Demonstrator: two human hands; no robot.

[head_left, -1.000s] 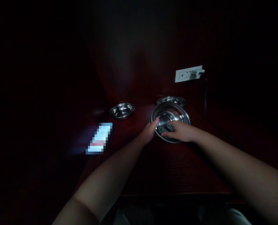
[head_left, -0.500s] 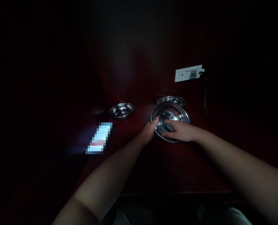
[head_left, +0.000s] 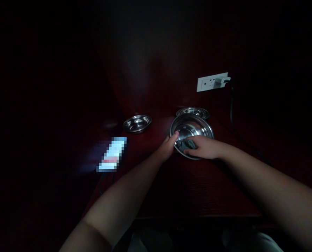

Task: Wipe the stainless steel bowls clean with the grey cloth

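Note:
A shiny metal bowl point(head_left: 202, 127) is tilted toward me above the dark red table. My left hand point(head_left: 168, 147) grips its left rim, thumb inside and fingers hidden behind the wall. Inside the bowl, my right hand point(head_left: 204, 147) is closed on a dark grey cloth point(head_left: 184, 145), pressing it near the lower wall. Behind this bowl stands a second metal bowl point(head_left: 193, 111), partly covered by it. Another small metal bowl point(head_left: 137, 124) sits apart to the left.
A lit phone point(head_left: 112, 154), its screen blurred, is at the left with a cable below it. On the back wall a white socket point(head_left: 212, 82) holds a plug, whose dark cord point(head_left: 231, 108) runs down to the right. The table's front edge point(head_left: 198, 217) is near me.
My right hand and the cloth have shifted slightly inside the bowl, and more of the cloth shows. My left hand keeps its hold on the rim.

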